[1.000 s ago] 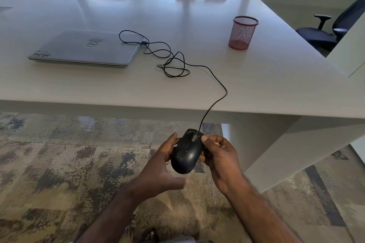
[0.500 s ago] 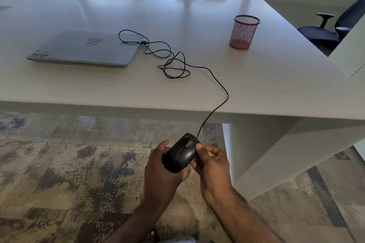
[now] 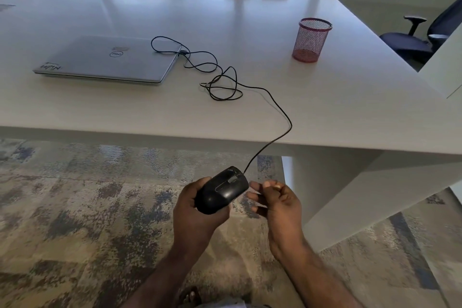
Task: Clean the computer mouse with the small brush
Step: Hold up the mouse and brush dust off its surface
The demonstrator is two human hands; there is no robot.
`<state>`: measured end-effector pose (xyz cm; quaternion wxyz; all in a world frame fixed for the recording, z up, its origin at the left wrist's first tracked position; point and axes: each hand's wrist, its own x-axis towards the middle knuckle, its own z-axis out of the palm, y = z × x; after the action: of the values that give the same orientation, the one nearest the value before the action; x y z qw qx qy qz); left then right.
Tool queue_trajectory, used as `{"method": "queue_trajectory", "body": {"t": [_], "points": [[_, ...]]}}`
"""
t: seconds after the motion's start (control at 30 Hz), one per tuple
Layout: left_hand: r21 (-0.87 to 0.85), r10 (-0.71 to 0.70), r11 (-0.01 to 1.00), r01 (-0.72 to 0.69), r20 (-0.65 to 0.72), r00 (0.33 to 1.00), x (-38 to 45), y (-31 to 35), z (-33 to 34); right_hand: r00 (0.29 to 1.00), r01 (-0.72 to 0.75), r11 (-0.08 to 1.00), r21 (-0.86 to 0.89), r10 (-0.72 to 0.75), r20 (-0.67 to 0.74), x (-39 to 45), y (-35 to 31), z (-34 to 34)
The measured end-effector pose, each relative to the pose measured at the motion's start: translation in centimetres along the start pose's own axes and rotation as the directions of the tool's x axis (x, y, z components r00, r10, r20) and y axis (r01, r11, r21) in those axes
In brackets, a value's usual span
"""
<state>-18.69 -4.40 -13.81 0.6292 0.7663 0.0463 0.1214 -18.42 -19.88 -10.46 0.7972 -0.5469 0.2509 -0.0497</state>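
Silver and flat, a closed laptop [image 3: 107, 60] lies on the smooth pale table [image 3: 350, 107], up and well to the left of the left hand [image 3: 197, 217]. From its side a thin black cable [image 3: 280, 112] runs in loose loops across the tabletop, then drops over the near edge to the mouse [image 3: 222, 191]. That hand grips the rounded, glossy black mouse from below, fingers curled round its body, with it held in the air below the table edge and above a mottled carpet [image 3: 75, 220]. Just beside the mouse, the right hand [image 3: 277, 201] has its fingers curled; it is blurred, so I cannot tell whether it pinches anything. Far above it stands a red wire-mesh cup [image 3: 311, 40], cylindrical and upright.
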Motion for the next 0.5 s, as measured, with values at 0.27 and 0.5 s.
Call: {"method": "queue_trajectory", "body": {"t": [0.27,0.5], "points": [[-0.117,-0.151,0.982,0.151,0.008,0.988,0.3,-0.8,-0.8,0.913,0.407,0.885,-0.227,-0.396,0.097,-0.4,-2.4,-1.9],[-0.11,-0.141,0.983,0.144,0.042,0.989,0.2,-0.6,-0.9,0.762,0.643,0.705,-0.3,-0.63,0.149,-1.3,-4.8,-2.5]]}}
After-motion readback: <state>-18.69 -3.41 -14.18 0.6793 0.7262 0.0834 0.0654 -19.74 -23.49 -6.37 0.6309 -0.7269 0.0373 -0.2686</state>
